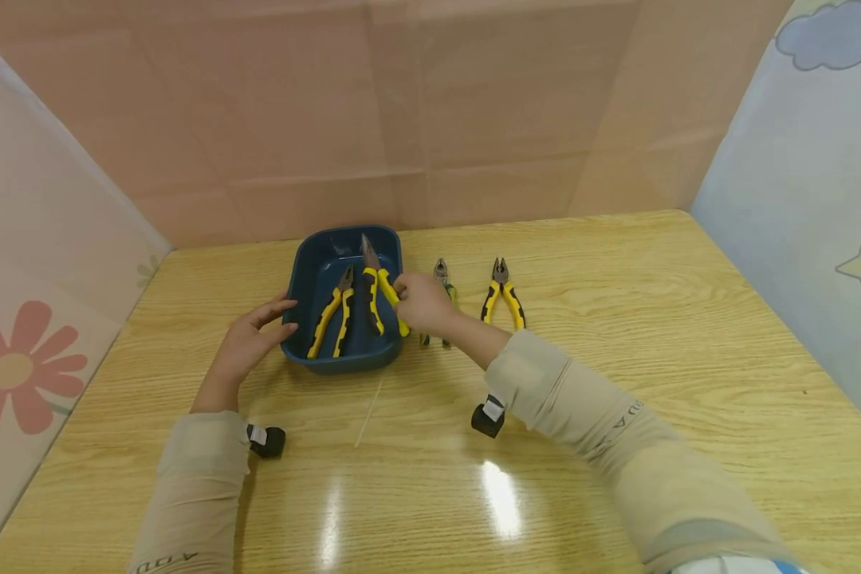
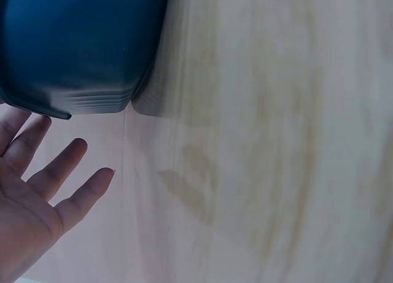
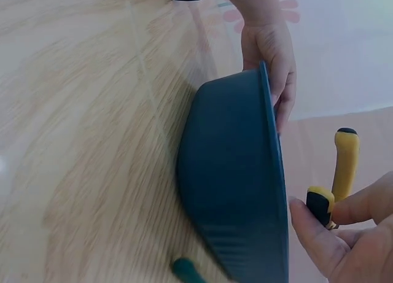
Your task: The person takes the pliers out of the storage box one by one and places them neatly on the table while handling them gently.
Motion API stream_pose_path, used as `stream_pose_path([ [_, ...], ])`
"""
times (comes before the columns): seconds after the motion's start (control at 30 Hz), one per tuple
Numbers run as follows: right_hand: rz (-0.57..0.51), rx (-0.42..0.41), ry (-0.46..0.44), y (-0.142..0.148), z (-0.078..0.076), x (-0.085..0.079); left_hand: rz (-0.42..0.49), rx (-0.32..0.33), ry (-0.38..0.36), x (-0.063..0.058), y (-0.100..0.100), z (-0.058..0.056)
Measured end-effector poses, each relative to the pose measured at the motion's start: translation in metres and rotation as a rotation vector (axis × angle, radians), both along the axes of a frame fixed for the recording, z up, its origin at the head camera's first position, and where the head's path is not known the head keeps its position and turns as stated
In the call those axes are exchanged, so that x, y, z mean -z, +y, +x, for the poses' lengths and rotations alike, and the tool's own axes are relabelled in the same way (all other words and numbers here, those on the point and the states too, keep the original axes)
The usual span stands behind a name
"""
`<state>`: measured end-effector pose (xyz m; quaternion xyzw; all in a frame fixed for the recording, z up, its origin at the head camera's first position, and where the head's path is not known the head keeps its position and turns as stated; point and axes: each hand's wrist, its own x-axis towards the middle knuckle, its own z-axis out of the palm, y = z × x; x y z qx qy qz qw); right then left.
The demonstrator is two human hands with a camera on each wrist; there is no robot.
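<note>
A dark blue plastic basin [image 1: 342, 364] stands on the table. Inside lies a pair of pliers [image 1: 319, 328] with yellow and black handles, jaws pointing away. My right hand [image 1: 423, 303] pinches one handle of long-nose pliers [image 1: 370, 257], whose tapered jaws point toward the basin's back; whether they touch its floor I cannot tell. In the right wrist view, thumb and fingers close around the handle [image 3: 347, 163] above the rim. My left hand [image 1: 247, 339] touches the basin's left rim, fingers spread and mostly straight in the left wrist view.
Right of the basin lie pliers with green handles [image 1: 441, 273], partly hidden by my right hand. Farther right rest yellow and black combination pliers [image 1: 501, 275] with spread handles. A thin pale line [image 1: 369, 411] marks the wooden table [image 1: 653, 383]. Draped cloth [image 1: 416, 119] hangs behind.
</note>
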<state>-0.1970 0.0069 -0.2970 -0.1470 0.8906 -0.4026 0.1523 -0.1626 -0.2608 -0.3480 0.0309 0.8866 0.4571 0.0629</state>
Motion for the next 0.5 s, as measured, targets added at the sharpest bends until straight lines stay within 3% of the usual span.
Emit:
stream_pose_path([
  [0.5,-0.014,0.044,0.045,0.038,0.001,0.007,-0.049,0.01,0.01,-0.003,0.0,0.001],
])
